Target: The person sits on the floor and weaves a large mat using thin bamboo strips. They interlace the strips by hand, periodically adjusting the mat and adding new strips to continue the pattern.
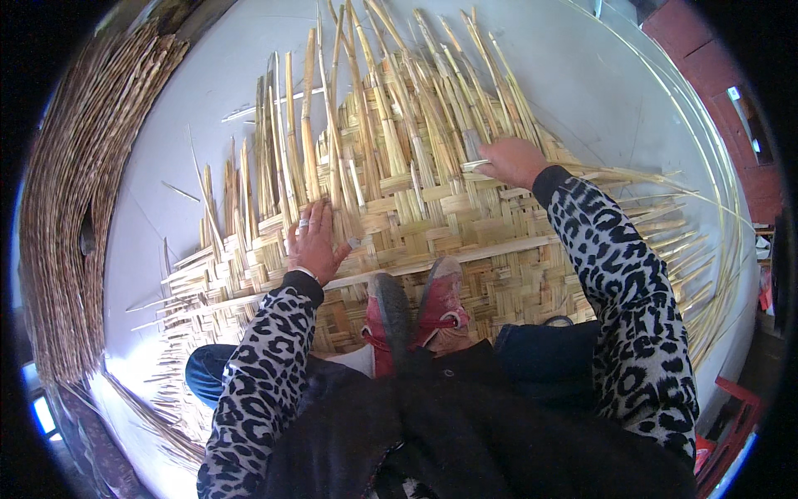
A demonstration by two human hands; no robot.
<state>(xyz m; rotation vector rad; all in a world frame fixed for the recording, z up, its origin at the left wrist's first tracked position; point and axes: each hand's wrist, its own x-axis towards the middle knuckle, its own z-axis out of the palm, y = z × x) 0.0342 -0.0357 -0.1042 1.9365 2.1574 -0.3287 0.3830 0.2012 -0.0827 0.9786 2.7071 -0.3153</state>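
Note:
A large mat of split reed strips point(515, 287), woven in a diagonal-looking pattern, lies on the floor under my feet. Loose strip ends stand out along its far edge and both sides. My left hand point(314, 243), with rings on a finger, rests flat on the weave, fingers stretched over the base of the upright strips point(309, 158). A pale wrapping shows at its thumb tip. Farther right, my right hand point(511, 162) is closed, its fingertips pinching the pale end of a reed strip point(475, 165) at the mat's far part.
My red shoes point(443, 303) stand on the mat. At the left is a tall stack of brownish folded or bundled reed matting point(91, 200). Long thin strips point(721, 274) curve along the right side. A red metal frame point(736, 416) stands at the lower right.

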